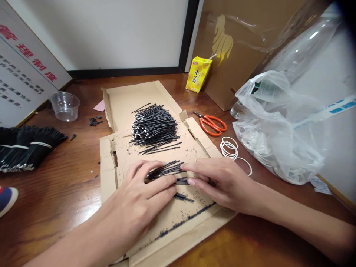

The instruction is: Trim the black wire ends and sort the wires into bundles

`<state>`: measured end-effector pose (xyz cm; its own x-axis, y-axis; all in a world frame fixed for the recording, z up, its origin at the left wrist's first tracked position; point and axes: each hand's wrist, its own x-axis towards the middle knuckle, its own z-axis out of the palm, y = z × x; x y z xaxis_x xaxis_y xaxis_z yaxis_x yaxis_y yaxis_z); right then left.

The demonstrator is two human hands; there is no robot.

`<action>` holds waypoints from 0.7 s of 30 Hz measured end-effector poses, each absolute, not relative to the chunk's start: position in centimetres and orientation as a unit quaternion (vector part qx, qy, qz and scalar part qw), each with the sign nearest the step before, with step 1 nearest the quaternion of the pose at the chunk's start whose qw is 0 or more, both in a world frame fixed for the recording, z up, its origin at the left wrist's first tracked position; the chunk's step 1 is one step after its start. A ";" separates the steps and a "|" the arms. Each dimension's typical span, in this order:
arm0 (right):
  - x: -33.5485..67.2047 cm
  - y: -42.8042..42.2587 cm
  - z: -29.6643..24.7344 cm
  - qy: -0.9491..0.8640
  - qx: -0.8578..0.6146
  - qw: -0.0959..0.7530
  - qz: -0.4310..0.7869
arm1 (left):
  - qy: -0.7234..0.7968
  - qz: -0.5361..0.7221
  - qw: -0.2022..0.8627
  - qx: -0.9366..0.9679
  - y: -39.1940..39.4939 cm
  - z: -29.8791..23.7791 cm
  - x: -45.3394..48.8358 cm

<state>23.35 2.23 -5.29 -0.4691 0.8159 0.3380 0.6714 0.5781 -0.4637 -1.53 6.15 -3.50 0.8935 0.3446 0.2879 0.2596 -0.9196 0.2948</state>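
A flattened cardboard sheet (130, 100) lies on the wooden table. A heap of thin black sticks (154, 128) rests on its far half. Nearer me, a small bunch of black sticks (167, 168) lies under my fingers. My left hand (139, 194) lies flat on that bunch with fingers stretched out. My right hand (219, 181) lies flat beside it, fingertips on the sticks' right ends. Black crumbs (183, 220) form a line on the cardboard's near part.
Orange scissors (213, 124) and white rubber bands (230, 148) lie right of the cardboard. A clear plastic bag (278, 129), a yellow drink carton (198, 74) and a brown box (239, 48) stand behind. At left are banded black stick bundles (25, 148) and a clear cup (65, 106).
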 end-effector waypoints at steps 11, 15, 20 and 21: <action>23.2 2.4 -5.4 -0.841 -0.449 0.268 0.139 | 0.164 0.169 0.133 0.963 5.9 -3.6 -1.6; 23.1 2.3 -5.5 -0.835 -0.459 0.272 0.131 | 0.159 0.166 0.133 0.964 5.9 -3.5 -1.7; 22.9 2.4 -5.4 -0.835 -0.469 0.261 0.123 | 0.151 0.165 0.134 0.965 6.0 -3.5 -1.6; 22.9 2.4 -5.4 -0.835 -0.469 0.260 0.123 | 0.150 0.167 0.132 0.965 6.0 -3.5 -1.6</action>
<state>22.90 2.44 -5.44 -0.4261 0.8468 0.3183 0.7188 0.5305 -0.4493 -1.63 6.03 -3.54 0.8987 0.3348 0.2834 0.2463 -0.9198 0.3055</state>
